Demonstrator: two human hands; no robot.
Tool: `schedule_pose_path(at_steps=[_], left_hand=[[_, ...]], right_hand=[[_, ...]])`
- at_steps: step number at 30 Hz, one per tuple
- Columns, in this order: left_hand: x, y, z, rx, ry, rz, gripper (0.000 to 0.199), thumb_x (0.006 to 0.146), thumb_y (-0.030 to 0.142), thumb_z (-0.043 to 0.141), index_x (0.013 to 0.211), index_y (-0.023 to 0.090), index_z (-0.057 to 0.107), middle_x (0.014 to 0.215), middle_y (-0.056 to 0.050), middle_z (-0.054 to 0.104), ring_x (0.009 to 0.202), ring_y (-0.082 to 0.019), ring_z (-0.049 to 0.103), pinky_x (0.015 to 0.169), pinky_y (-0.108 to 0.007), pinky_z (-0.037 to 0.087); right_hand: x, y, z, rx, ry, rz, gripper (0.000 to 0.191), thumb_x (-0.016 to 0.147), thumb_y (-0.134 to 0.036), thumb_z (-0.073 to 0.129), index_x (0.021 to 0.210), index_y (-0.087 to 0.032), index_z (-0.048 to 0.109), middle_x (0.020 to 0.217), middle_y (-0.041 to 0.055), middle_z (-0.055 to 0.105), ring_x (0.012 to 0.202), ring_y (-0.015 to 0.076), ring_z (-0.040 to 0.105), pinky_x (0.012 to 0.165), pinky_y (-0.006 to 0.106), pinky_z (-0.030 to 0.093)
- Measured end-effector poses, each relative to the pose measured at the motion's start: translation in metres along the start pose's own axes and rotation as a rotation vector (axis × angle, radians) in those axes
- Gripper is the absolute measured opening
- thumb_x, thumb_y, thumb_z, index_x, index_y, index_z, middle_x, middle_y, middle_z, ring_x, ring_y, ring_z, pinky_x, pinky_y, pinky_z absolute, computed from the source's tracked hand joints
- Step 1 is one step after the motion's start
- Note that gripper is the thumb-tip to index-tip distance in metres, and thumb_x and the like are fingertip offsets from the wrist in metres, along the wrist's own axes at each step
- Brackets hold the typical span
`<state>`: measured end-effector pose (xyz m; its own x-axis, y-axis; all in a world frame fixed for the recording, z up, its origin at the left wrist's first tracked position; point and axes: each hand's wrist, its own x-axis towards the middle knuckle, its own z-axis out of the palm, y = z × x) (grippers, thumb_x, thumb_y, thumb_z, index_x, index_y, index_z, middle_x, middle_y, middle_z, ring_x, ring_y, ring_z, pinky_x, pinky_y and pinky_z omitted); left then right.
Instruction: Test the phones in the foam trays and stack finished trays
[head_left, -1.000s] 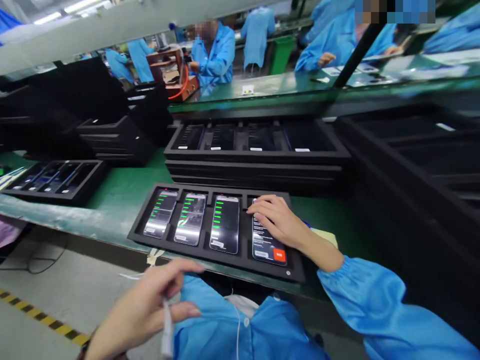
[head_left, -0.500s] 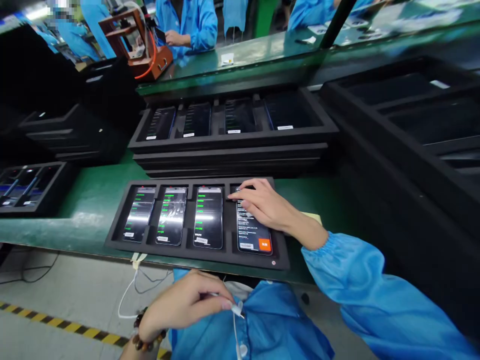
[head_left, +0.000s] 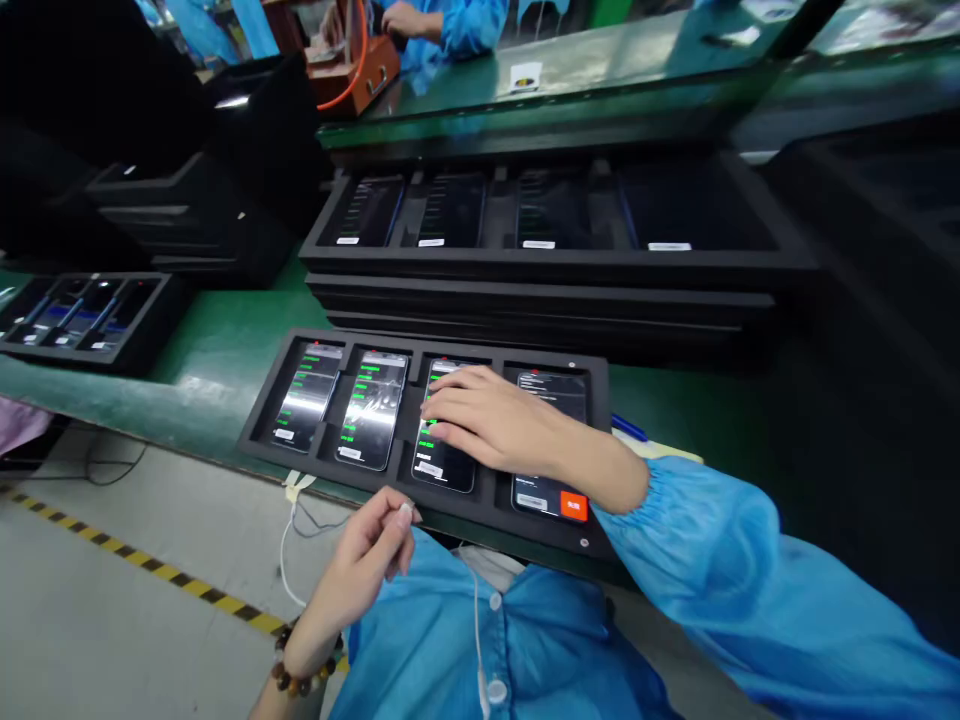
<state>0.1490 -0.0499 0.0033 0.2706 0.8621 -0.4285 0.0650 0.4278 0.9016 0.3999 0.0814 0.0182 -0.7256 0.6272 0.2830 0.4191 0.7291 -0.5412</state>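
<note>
A black foam tray [head_left: 450, 510] lies in front of me with several lit phones in its slots. My right hand [head_left: 487, 420] stretches over the third phone [head_left: 444, 470] from the left, fingers extended at its screen; I cannot tell whether they touch it. Under my right forearm, the rightmost phone [head_left: 540, 496] shows an orange button. Green text fills the screens of the second phone [head_left: 371, 410] and the leftmost phone [head_left: 306, 398]. My left hand [head_left: 375, 540] is closed below the tray's front edge, with whatever it may hold hidden. A white cable [head_left: 477, 620] hangs down my blue smock.
Behind stand stacked black trays [head_left: 540, 268] with dark phones in the top one. Another phone tray [head_left: 142, 325] sits at left, near dark boxes [head_left: 165, 215]. A blue pen [head_left: 628, 428] lies right of my tray. Across the bench, a co-worker's hand [head_left: 405, 20] is near an orange-brown fixture [head_left: 367, 80].
My right hand has shifted from the rightmost phone to the third one. My left hand has left the white cable's connector and risen toward the tray edge. The view has tilted down.
</note>
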Motion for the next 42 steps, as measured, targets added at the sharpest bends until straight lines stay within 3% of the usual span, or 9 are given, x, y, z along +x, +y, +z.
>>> schedule_pose_path(at_steps=[5,10,16,22,27,30,33,36,42], left_hand=[[-0.006,-0.009,0.011,0.002,0.029,-0.046,0.069,0.096,0.081,0.062,0.112,0.014,0.07,0.06,0.0,0.064,0.054,-0.013,0.047,0.056,-0.025,0.038],[-0.008,-0.019,0.02,-0.03,0.012,-0.044,0.069,0.098,0.078,0.063,0.114,0.012,0.074,0.067,-0.005,0.072,0.058,-0.014,0.052,0.059,-0.026,0.041],[-0.003,-0.016,0.025,-0.092,-0.04,-0.054,0.067,0.097,0.076,0.066,0.116,0.012,0.076,0.072,-0.007,0.077,0.061,-0.015,0.057,0.063,-0.027,0.046],[-0.008,-0.014,0.033,-0.101,-0.044,-0.027,0.059,0.101,0.07,0.065,0.115,0.014,0.077,0.079,-0.008,0.08,0.064,-0.016,0.061,0.067,-0.027,0.05],[-0.012,-0.019,0.04,-0.145,-0.025,-0.021,0.056,0.102,0.069,0.065,0.088,0.016,0.074,0.08,-0.009,0.08,0.065,-0.016,0.065,0.067,-0.027,0.051],[-0.011,-0.023,0.043,-0.192,0.015,-0.033,0.057,0.1,0.071,0.067,0.094,0.016,0.076,0.078,-0.008,0.08,0.065,-0.016,0.065,0.067,-0.028,0.053],[-0.009,-0.028,0.045,-0.245,0.062,-0.039,0.058,0.097,0.073,0.07,0.101,0.015,0.077,0.081,-0.009,0.082,0.065,-0.017,0.066,0.068,-0.029,0.054],[-0.009,-0.03,0.047,-0.241,0.09,-0.023,0.059,0.097,0.073,0.069,0.095,0.015,0.078,0.078,-0.009,0.08,0.066,-0.017,0.066,0.069,-0.029,0.055],[-0.007,-0.032,0.056,-0.221,0.119,-0.025,0.066,0.098,0.078,0.064,0.091,0.014,0.078,0.075,-0.011,0.078,0.066,-0.02,0.068,0.069,-0.032,0.056]], right_hand=[[0.039,-0.002,0.026,-0.116,-0.18,-0.081,0.041,0.116,-0.044,0.051,0.098,-0.017,0.075,0.1,0.0082,0.077,0.1,0.025,0.061,0.097,0.043,0.041],[0.05,-0.007,0.023,-0.143,-0.299,-0.121,0.061,0.116,-0.052,0.048,0.076,-0.017,0.077,0.084,0.0084,0.072,0.089,0.0236,0.056,0.087,0.041,0.038],[0.071,-0.027,-0.002,-0.194,-0.559,0.042,0.068,0.108,-0.071,0.053,0.076,-0.016,0.079,0.067,0.008,0.068,0.066,0.0213,0.054,0.073,0.037,0.035],[0.082,-0.04,0.0,0.083,-0.701,0.151,0.074,0.102,-0.083,0.049,0.066,-0.021,0.068,0.06,0.0014,0.06,0.054,0.0157,0.046,0.059,0.034,0.031],[0.072,-0.048,0.001,0.196,-0.643,0.162,0.066,0.105,-0.079,0.05,0.076,-0.022,0.065,0.069,0.0007,0.063,0.062,0.0162,0.053,0.062,0.032,0.036],[0.06,-0.038,-0.009,0.166,-0.379,0.182,0.057,0.114,-0.065,0.042,0.087,-0.021,0.066,0.089,0.0053,0.069,0.082,0.0194,0.063,0.077,0.032,0.045],[0.045,-0.018,-0.012,0.011,-0.146,0.358,0.054,0.117,-0.058,0.036,0.102,-0.019,0.069,0.103,0.0117,0.071,0.102,0.0266,0.066,0.095,0.039,0.048],[0.032,-0.001,-0.008,-0.06,-0.156,0.496,0.054,0.116,-0.059,0.037,0.118,-0.016,0.071,0.118,0.017,0.072,0.116,0.0328,0.066,0.104,0.046,0.049],[0.026,0.002,-0.008,0.013,-0.15,0.534,0.057,0.113,-0.064,0.037,0.132,-0.02,0.068,0.127,0.0156,0.076,0.122,0.0356,0.068,0.106,0.05,0.051]])
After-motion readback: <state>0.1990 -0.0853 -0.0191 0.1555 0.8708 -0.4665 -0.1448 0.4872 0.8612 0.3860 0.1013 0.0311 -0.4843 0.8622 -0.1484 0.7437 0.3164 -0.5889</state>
